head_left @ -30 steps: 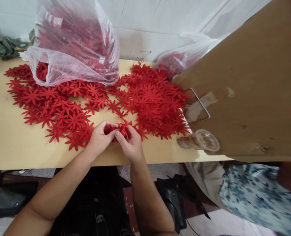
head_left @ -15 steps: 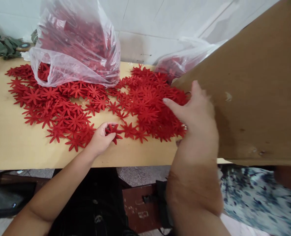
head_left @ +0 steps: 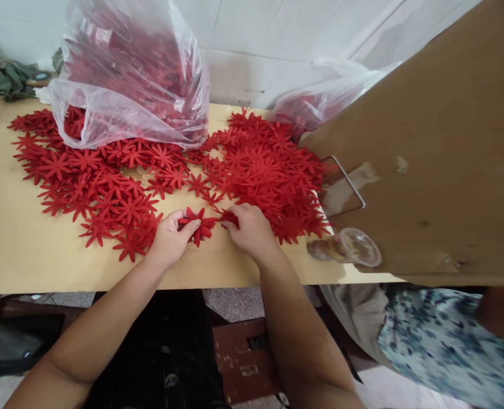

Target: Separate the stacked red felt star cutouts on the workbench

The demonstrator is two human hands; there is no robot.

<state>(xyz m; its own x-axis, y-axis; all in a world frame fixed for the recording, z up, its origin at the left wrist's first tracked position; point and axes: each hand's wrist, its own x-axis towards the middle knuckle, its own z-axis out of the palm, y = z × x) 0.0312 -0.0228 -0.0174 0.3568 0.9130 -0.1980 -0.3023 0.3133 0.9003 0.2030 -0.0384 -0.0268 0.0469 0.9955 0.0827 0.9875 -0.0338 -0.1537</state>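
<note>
Near the front of the table, my left hand (head_left: 170, 237) is closed, thumb on top, on red star-shaped flower cutouts (head_left: 200, 226) that look stacked. Just to its right, my right hand (head_left: 252, 228) pinches another red flower cutout (head_left: 229, 216), mostly hidden by the fingers. The two hands are close together but apart. Behind my right hand lies a dense heap of the same red cutouts (head_left: 262, 167). To the left and behind my left hand a wider, looser pile (head_left: 107, 193) spreads out.
A clear plastic bag (head_left: 136, 85) full of red cutouts stands on the left pile. At right a large cardboard sheet (head_left: 439, 159) with a metal wire handle (head_left: 349, 182) leans over the table (head_left: 30, 250). Beside it lies a clear plastic cup (head_left: 360, 247). A person's patterned clothing (head_left: 443, 335) shows lower right.
My right hand has come from beside the cardboard leftward and down to my left hand, now pinching a red flower cutout. The wire handle and plastic cup are uncovered.
</note>
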